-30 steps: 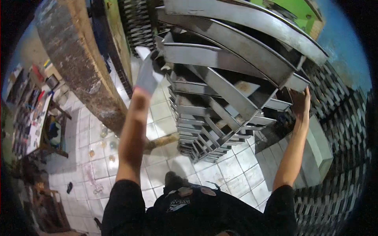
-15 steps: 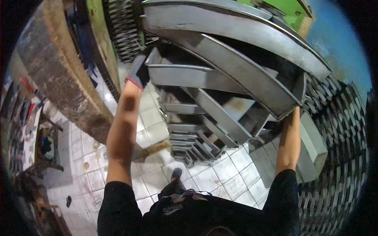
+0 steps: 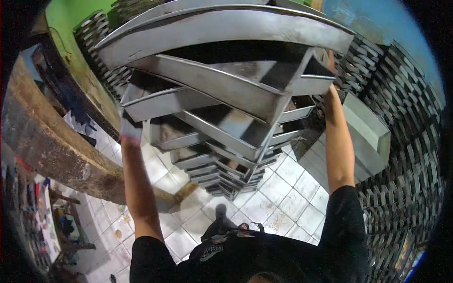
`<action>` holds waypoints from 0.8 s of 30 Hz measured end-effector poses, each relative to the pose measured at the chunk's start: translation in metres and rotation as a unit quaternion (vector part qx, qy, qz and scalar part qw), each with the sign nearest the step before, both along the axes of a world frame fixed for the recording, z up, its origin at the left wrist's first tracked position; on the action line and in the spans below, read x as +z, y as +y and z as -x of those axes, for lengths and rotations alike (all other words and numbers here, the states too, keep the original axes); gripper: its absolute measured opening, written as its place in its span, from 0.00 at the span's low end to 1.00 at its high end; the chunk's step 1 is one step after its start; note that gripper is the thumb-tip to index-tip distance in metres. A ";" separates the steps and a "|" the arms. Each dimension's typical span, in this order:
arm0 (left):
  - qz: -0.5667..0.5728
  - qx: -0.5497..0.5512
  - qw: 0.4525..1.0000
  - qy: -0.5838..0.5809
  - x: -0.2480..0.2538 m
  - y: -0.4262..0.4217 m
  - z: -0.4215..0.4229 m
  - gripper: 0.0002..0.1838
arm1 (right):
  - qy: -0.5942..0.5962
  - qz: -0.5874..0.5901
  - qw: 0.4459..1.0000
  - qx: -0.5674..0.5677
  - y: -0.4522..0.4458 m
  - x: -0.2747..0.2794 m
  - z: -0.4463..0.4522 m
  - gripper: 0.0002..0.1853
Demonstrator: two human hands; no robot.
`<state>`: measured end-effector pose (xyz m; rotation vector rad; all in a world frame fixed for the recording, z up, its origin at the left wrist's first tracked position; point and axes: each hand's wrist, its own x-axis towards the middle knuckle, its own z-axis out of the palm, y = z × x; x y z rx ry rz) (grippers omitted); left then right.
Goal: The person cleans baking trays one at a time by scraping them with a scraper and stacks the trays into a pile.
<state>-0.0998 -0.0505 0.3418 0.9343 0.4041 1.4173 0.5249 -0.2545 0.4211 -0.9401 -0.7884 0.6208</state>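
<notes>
A tall stack of grey metal trays [image 3: 226, 30] rises in front of me, the long trays laid crosswise over one another. My left hand [image 3: 131, 128], in a grey glove with a reddish cuff, is at the left end of a tray [image 3: 177, 104] in the upper part; it is blurred and its fingers are mostly hidden. On the other side my right hand [image 3: 331, 61] is against the end of an upper tray [image 3: 311, 86], partly covered by the metal. Both arms reach forward around the stack. Lower trays [image 3: 222, 146] narrow away toward the floor.
More stacked trays [image 3: 406, 160] line the right side, with a large pale metal box or tray [image 3: 365, 132] near them. A worn, curved-looking beam or ledge [image 3: 61, 141] runs along the left. Beyond it stands a cluttered table [image 3: 49, 221]. The floor [image 3: 278, 198] is white tile.
The upper trays and my hands appear turned and shifted left in view. My right hand is higher, my left hand lower. The camera view has also swung.
</notes>
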 end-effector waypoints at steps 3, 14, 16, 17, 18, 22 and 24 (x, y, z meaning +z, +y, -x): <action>-0.269 0.195 0.876 0.351 -0.005 -0.063 0.020 0.26 | -0.047 0.063 0.996 -0.048 -0.061 -0.036 0.043 0.31; -0.311 0.102 0.795 0.510 -0.012 -0.116 -0.013 0.17 | 0.018 0.139 0.990 0.028 -0.061 -0.086 0.075 0.31; -0.279 0.098 0.819 0.491 -0.005 -0.135 -0.025 0.15 | 0.008 0.149 0.988 0.038 -0.069 -0.066 0.089 0.35; -0.285 0.169 0.816 0.473 -0.011 -0.135 -0.027 0.15 | 0.000 0.158 0.986 0.046 -0.075 -0.061 0.095 0.39; -0.254 0.156 0.852 0.431 -0.013 -0.140 -0.028 0.15 | -0.020 0.147 0.989 0.027 -0.082 -0.064 0.094 0.45; -0.017 0.168 0.926 0.338 -0.080 -0.140 0.000 0.22 | -0.090 0.163 0.982 -0.038 -0.107 -0.122 0.084 0.50; 0.147 0.106 0.936 0.300 -0.102 -0.148 -0.002 0.29 | -0.021 0.320 0.946 -0.045 -0.115 -0.145 0.101 0.44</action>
